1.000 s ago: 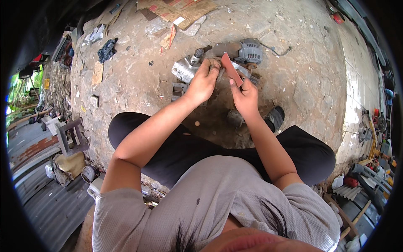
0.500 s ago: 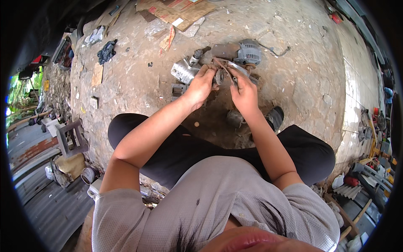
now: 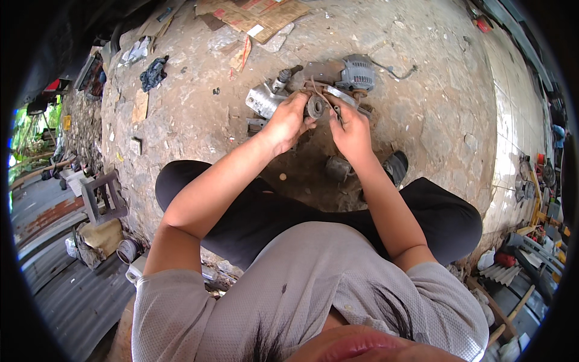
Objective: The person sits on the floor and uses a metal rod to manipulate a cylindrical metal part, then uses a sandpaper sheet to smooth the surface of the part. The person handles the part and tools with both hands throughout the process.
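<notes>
My left hand (image 3: 288, 123) is closed around a round, dark metal part (image 3: 315, 107) with a hole in its middle, its ring-shaped face turned up. Close beside it, my right hand (image 3: 351, 130) grips a thin metal tool (image 3: 336, 111) whose exact kind I cannot make out. A narrow brownish strip (image 3: 319, 90) slants between the two hands; which hand bears it is unclear. Just beyond my left hand lies a silver metal housing (image 3: 263, 100). A grey motor (image 3: 358, 73) with a slotted end rests past my right hand, on the ground.
A dark metal cylinder (image 3: 339, 169) sits between my legs, near a shoe (image 3: 395, 168). Flattened cardboard (image 3: 259, 18) and a dark rag (image 3: 154, 73) lie farther off. Corrugated sheeting (image 3: 78, 301) is at left; assorted tools and scrap line the right side.
The round part in my left hand has turned, so its ring face and hole now show more fully. My right hand has barely shifted.
</notes>
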Demonstrator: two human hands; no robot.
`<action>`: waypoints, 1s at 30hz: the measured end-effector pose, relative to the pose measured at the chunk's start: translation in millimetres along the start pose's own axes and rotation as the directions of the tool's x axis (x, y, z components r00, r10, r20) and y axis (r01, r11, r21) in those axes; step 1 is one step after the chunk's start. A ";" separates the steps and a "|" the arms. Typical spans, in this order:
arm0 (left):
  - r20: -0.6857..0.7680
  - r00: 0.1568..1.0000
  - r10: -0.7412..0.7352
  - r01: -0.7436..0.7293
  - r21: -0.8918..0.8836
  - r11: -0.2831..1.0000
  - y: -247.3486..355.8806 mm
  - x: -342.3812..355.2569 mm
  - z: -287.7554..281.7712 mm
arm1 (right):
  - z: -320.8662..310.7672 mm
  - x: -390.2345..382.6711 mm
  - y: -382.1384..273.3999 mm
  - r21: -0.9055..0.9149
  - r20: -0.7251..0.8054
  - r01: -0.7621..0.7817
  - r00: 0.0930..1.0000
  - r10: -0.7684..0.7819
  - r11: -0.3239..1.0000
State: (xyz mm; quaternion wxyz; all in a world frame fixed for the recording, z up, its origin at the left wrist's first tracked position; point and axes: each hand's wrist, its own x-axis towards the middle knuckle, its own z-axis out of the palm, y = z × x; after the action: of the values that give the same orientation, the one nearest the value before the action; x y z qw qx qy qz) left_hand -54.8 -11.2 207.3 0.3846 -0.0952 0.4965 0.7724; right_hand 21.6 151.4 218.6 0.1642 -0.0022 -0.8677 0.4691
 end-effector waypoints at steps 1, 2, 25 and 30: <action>0.025 1.000 -0.011 0.011 -0.003 1.000 -1.6 1.2 -3.7 | -0.6 -0.4 1.3 0.019 0.000 -0.099 0.995 0.099 0.995; -0.002 1.000 -0.021 0.021 -0.004 1.000 -0.3 0.2 -1.2 | -0.1 0.1 3.4 0.041 0.001 -0.196 0.981 0.196 0.980; 0.069 0.996 -0.056 0.039 0.226 0.973 -6.6 -5.0 -2.0 | 5.9 -6.0 24.5 0.349 0.055 -0.295 0.954 0.295 0.889; 0.105 0.984 0.141 -0.175 0.486 0.856 -4.3 -8.7 7.3 | 3.7 -6.9 18.9 0.387 0.019 -0.265 0.960 0.280 0.883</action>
State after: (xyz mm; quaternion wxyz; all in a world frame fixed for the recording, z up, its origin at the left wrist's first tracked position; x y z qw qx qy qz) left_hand -44.2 -8.5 212.5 0.3475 0.0727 0.6704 0.6516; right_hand 24.2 157.8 199.4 0.1102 -0.1003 -0.7461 0.6490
